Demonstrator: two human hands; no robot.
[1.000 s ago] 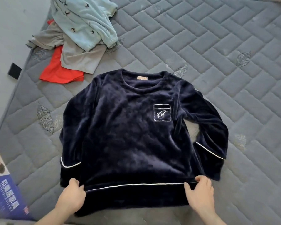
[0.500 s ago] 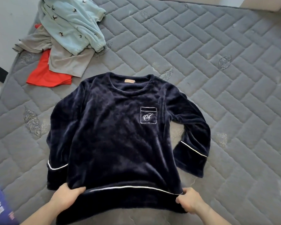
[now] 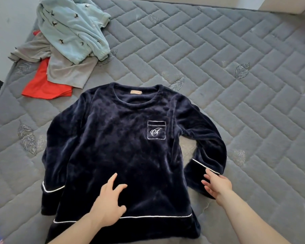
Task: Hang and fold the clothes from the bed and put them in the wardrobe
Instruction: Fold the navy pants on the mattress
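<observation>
The navy top [image 3: 116, 152] lies face up and flat on the bed [image 3: 236, 103]. My left hand [image 3: 109, 203] rests spread and open on its lower front, and my right hand [image 3: 217, 186], fingers straight and holding nothing, touches the right cuff [image 3: 201, 171]. I'd pin the body with the left, then bring that sleeve straight across the chest, smoothing the plush so no ridge gets trapped.
</observation>
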